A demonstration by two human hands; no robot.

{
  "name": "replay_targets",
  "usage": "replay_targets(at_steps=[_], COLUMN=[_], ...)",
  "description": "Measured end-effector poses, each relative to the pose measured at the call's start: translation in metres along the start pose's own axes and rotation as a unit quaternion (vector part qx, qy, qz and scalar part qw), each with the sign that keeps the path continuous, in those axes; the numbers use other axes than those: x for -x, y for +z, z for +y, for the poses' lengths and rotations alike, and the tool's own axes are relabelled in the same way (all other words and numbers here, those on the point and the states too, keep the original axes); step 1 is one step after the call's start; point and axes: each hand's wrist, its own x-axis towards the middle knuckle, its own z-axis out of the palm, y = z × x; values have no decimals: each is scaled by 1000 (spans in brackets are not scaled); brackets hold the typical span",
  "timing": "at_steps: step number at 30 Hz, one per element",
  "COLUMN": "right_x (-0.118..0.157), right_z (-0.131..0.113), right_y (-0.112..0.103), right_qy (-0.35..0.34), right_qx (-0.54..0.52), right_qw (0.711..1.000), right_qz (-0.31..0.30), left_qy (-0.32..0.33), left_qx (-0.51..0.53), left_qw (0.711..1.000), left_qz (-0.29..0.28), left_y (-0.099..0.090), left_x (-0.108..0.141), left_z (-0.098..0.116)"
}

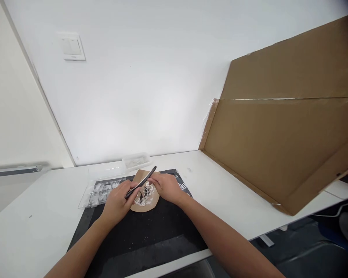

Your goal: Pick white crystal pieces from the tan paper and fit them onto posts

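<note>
My left hand (118, 200) is closed round the lower end of a slim black strip-like object (142, 182), which slants up to the right. My right hand (166, 186) is at the right of that object, its fingers pinched together near the upper part; what they hold is too small to make out. Beneath both hands lies a brown paper piece (142, 208) with small white and dark scraps (146, 195) on it. The paper rests on a black mat (145, 235).
A clear compartment box (100, 193) sits left of the paper, and a white tray (136, 161) stands by the wall. Black-and-white pieces (183, 186) lie at the mat's right. A large opened cardboard box (272, 143) leans at the right on the white table (217, 193).
</note>
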Motion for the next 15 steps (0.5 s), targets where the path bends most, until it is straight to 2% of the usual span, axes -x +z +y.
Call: replay_targets(at_steps=[9, 15], right_x=[2, -1], right_z=[-9, 2], right_y=[2, -1], right_qy=[-36, 15], right_qx=[7, 7], right_qw=[999, 1000], right_qz=[-9, 19], left_qy=[-7, -7], left_qx=[2, -4], left_qw=[1000, 1000], left_qz=[5, 19], left_y=[-2, -2], left_x=[-2, -2], left_z=[4, 4])
